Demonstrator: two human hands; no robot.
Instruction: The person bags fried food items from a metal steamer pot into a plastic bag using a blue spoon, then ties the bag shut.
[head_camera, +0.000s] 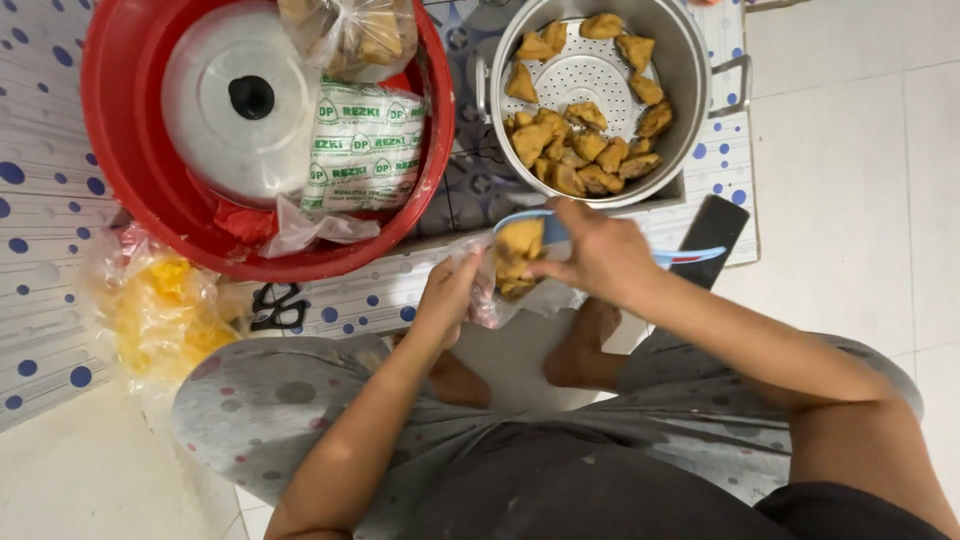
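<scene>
My left hand (447, 293) holds open a small clear plastic bag (487, 300) at its left edge. My right hand (597, 252) grips a blue scoop (690, 256) whose bowl rests at the bag's mouth, loaded with golden fried tofu pieces (519, 243). Some pieces sit inside the bag. Just beyond my hands stands a metal steamer pot (684, 70) with several more fried pieces (585, 148) on its perforated tray.
A red basin (130, 150) at the upper left holds a metal lid (215, 110), printed plastic packets (363, 145) and a bag of food. A yellow-filled plastic bag (160, 310) and black scissors (275, 306) lie at the left. A dark phone (715, 235) lies on the dotted mat.
</scene>
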